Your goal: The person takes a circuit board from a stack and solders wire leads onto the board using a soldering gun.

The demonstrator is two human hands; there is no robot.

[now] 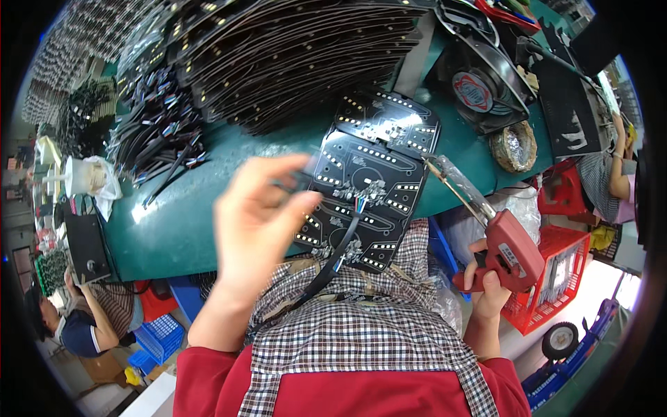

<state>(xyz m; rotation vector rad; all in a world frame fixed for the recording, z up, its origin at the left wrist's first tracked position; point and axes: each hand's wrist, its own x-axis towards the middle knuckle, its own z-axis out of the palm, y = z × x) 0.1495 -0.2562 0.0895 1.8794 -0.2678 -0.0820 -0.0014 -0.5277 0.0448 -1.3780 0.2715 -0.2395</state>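
In front of me a black circuit board panel (367, 160) with rows of small white LEDs extends over the table's front edge. Coloured wires of a black cable (342, 247) meet the panel near its middle, and the cable trails toward my apron. My left hand (253, 212), slightly blurred, hovers at the panel's left edge with thumb and index finger apart; I make out nothing held in it. My right hand (486, 286) grips the handle of a red soldering gun (515, 251). The gun's thin tip points up and left, close to the panel's right edge.
Stacked black boards (299, 59) rise at the back, beside a bundle of black cables (163, 132) on the green table (174, 229). A black fan (479, 90) and a round silvery dish (514, 147) stand right. A red crate (556, 278) is below; other people work at both sides.
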